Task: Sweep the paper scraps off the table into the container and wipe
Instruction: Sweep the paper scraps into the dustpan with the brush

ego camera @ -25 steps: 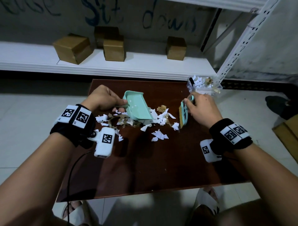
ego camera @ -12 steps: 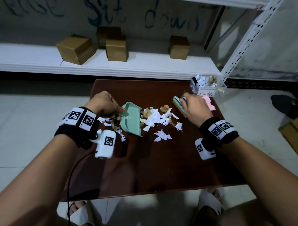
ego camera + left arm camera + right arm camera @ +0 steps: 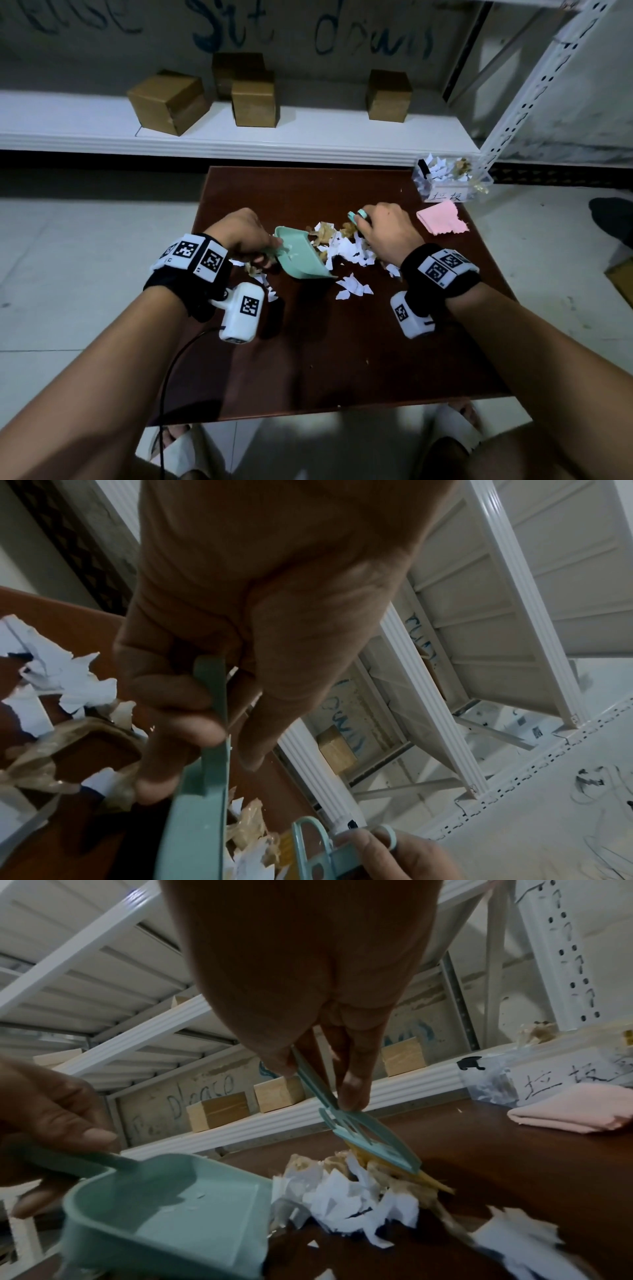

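Observation:
My left hand (image 3: 245, 236) grips the handle of a mint-green dustpan (image 3: 301, 255) (image 3: 164, 1213), its mouth turned toward a heap of white and tan paper scraps (image 3: 342, 245) (image 3: 352, 1191) on the brown table (image 3: 342, 359). My right hand (image 3: 383, 233) pinches the handle of a small mint brush (image 3: 369, 1134) with yellow bristles, which press into the far side of the heap. More scraps (image 3: 352, 287) lie loose in front of the pan and behind it by my left hand (image 3: 260, 642). A clear container (image 3: 448, 180) holding scraps stands at the table's far right corner.
A folded pink cloth (image 3: 442, 221) lies beside the container. Behind the table runs a low white shelf (image 3: 239, 140) with several cardboard boxes (image 3: 168, 99). A perforated white rack post (image 3: 527, 92) rises at the right. Tiled floor surrounds the table.
The dustpan has swung from tipped-up to lying with its mouth at the heap. My right hand and brush have moved left, pushing the scraps together toward the pan.

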The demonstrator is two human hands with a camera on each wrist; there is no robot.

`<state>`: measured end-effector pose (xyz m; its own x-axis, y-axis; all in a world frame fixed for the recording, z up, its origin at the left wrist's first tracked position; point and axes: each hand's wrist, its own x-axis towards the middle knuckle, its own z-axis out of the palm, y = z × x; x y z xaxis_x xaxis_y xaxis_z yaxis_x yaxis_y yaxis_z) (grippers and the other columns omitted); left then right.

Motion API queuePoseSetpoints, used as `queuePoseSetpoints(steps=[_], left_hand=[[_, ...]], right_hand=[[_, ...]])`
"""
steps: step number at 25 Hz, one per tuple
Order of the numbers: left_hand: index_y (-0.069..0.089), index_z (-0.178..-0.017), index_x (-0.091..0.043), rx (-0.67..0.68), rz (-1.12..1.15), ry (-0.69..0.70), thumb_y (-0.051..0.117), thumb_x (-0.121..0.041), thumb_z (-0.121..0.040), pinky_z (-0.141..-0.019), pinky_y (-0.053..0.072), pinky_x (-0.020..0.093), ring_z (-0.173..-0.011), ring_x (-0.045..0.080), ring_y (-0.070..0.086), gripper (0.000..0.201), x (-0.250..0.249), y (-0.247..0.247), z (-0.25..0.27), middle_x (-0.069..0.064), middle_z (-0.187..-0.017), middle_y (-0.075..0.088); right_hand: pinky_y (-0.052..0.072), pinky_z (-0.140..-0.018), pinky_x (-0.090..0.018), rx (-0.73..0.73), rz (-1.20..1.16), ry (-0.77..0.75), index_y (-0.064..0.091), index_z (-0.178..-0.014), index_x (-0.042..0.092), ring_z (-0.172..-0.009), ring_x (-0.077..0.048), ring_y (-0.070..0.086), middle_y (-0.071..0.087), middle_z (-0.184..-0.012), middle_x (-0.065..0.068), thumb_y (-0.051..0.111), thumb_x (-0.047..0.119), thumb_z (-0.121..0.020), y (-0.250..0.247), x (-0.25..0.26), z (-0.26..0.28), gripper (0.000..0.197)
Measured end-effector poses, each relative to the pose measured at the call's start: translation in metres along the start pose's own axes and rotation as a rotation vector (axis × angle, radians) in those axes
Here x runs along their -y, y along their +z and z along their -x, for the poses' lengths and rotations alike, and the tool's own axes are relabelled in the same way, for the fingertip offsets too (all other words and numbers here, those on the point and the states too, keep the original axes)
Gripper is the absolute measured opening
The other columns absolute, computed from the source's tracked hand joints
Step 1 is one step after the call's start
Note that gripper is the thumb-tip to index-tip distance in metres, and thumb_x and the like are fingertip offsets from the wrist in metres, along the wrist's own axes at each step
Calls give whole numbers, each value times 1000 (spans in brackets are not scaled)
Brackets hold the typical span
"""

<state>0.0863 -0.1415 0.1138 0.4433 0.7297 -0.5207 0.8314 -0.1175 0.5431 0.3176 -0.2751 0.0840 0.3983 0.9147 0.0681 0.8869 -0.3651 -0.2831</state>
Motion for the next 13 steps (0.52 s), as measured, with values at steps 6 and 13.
queuePoseSetpoints(steps=[6,13], left_hand=[[74,-95,14,175,16,16,82,-5,-84,-50,48,23,-45,14,58,24,-9,16,-3,17,-71,75],[69,-107,12,231,-99,10,63,1,-97,-42,52,26,-43,14,63,15,-18,25,-2,13,-73,75]], right_hand=[[31,-66,-33,-15,-109,-42,58,-80,8,-73,-28,51,51,-73,-4,47,33,-105,1,19,5,37],[49,-63,-47,-66,-265,-90,59,-76,3,-65,-29,60,61,-66,-10,48,31,-103,-9,24,16,41]])
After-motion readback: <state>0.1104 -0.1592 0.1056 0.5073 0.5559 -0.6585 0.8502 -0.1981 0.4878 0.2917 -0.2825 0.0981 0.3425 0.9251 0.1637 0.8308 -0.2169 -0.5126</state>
